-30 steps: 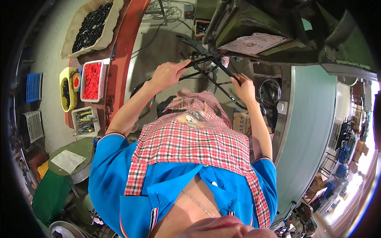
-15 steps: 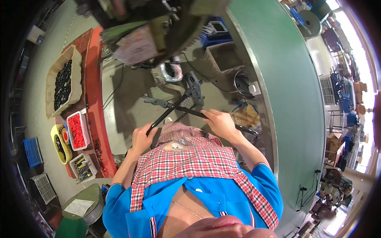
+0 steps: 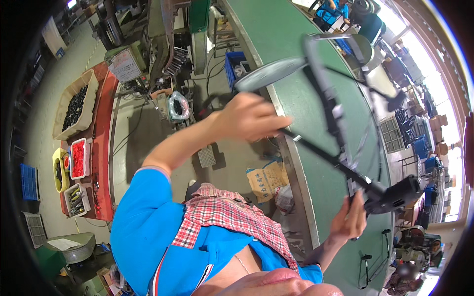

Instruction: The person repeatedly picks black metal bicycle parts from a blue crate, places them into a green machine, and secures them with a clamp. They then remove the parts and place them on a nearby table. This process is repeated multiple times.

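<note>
A black tubular frame (image 3: 318,153), tilted and partly blurred, is held over the green tabletop (image 3: 256,22) on my right. My right hand (image 3: 349,219) grips it at the near end, beside a thick black joint (image 3: 400,195). Fingers curled, my left hand (image 3: 249,118) reaches across to the right and is closed on the end of a black tube of the same frame; motion smears this hand. Beyond my left hand, a flat grey oval part (image 3: 271,74) shows blurred among the frame's upper bars.
A machine (image 3: 180,29) stands ahead. At left a red bench (image 3: 106,167) bears a bin of black parts (image 3: 74,111), a tray of red parts (image 3: 79,158) and a tool tray (image 3: 77,200). A blue crate (image 3: 232,69) and a brown sack (image 3: 266,182) lie by the table's metal edge.
Both hands have swung right, from crossed black tubes low before my apron to over the green table. My left arm now stretches across my front. The view has turned, showing more of the machine.
</note>
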Action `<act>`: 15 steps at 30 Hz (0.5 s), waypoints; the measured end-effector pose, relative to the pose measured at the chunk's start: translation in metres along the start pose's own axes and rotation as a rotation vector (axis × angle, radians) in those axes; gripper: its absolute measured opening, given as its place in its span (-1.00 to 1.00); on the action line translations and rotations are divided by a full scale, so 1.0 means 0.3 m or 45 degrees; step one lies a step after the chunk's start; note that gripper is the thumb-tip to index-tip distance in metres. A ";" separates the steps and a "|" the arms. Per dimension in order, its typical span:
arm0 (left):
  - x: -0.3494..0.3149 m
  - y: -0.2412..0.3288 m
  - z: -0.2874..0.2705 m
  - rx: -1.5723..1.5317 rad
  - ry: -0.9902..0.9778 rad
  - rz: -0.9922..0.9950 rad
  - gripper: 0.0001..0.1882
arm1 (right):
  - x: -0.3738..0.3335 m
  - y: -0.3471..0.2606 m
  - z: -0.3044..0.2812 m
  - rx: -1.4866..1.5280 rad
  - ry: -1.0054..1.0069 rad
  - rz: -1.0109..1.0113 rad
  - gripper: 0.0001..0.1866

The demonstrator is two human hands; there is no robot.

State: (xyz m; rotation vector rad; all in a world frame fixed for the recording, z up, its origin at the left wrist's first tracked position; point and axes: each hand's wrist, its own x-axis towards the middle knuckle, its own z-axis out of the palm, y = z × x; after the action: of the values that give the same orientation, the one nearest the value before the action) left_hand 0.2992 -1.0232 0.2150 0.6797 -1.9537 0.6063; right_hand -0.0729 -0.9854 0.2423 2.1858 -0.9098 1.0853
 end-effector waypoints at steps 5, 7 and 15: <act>0.245 -0.181 0.353 0.238 0.000 -0.124 -0.59 | 0.075 0.321 0.251 -0.085 -0.036 0.337 -0.58; 0.217 -0.163 0.390 0.208 0.111 -0.232 -0.62 | -0.031 0.407 0.397 -0.538 -0.210 0.223 -0.51; -0.916 0.345 0.009 -0.087 -1.012 -1.046 -0.67 | -0.336 -0.263 0.882 0.724 -1.294 0.015 -0.53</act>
State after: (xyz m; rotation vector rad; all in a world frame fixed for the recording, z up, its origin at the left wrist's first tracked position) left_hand 0.3365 -0.8928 -0.0454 1.7353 -2.0907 -0.2955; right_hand 0.0663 -1.0872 0.0043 3.2896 -1.0703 0.1371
